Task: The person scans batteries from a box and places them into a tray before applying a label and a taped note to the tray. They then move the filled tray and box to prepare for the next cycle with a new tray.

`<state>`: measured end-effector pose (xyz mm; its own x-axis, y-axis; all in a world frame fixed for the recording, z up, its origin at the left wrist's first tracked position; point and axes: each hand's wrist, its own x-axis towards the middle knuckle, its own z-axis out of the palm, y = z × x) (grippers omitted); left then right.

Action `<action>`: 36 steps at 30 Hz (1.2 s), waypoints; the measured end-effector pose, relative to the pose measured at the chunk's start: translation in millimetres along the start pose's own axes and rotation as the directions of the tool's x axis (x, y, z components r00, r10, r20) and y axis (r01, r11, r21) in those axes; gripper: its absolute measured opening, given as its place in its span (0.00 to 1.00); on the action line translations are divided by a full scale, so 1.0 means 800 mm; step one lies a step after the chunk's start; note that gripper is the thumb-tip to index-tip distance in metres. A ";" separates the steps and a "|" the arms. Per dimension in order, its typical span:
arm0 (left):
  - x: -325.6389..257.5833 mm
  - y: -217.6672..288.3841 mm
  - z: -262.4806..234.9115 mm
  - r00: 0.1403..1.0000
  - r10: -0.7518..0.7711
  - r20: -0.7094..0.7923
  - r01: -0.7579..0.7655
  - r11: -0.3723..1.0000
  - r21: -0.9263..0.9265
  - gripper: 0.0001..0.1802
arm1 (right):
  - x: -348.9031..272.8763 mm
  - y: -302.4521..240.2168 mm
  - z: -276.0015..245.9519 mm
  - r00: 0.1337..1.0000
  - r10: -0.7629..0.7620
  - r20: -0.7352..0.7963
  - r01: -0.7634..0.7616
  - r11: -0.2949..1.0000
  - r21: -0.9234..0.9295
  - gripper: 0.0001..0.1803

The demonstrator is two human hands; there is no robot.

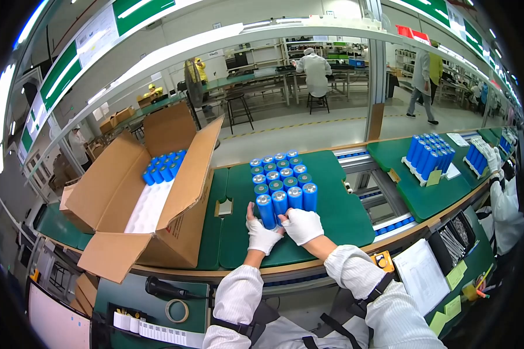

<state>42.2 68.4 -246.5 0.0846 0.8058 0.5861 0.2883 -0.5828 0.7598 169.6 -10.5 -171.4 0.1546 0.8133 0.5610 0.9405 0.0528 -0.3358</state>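
Note:
A block of upright blue cylindrical battery cells (276, 185) in several rows stands on the green work board (349, 215) in front of me. White half-finger gloves cover both my hands. My left hand (263, 237) wraps the block's near left corner, one bare finger raised along the outer cell. Close beside it, my right hand (303, 225) is closed against the lower front of the near cells, its fingertips partly hidden. The bottom edge of the block is covered by my hands.
An opened cardboard box (180, 235) at left holds more blue cells (164, 167) and a white foam tray (148, 206). Another cell block (428, 154) stands at right, near a co-worker's gloved hand (493, 158). Tape (176, 311), a black handheld tool (166, 287) and papers (426, 273) lie nearer me.

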 end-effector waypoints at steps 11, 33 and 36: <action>-0.002 0.001 -0.052 0.948 -0.110 0.298 0.144 0.985 -0.096 0.73 | -0.016 0.009 0.021 0.946 0.175 0.273 -0.177 0.984 -0.017 0.18; 0.032 0.006 -0.065 0.734 -0.405 0.545 0.401 0.906 0.132 0.56 | 0.149 0.238 0.113 0.954 0.235 0.186 -0.299 0.795 0.528 0.21; 0.041 -0.008 -0.070 0.707 -0.420 0.569 0.490 0.871 0.034 0.56 | 0.181 0.227 0.129 0.955 0.164 0.248 -0.274 0.807 0.523 0.18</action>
<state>-10.3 92.9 -216.8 0.4814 0.8741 -0.0644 0.3246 -0.1095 0.9395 331.7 176.5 -229.0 0.2264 0.9288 0.2933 0.5583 0.1230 -0.8205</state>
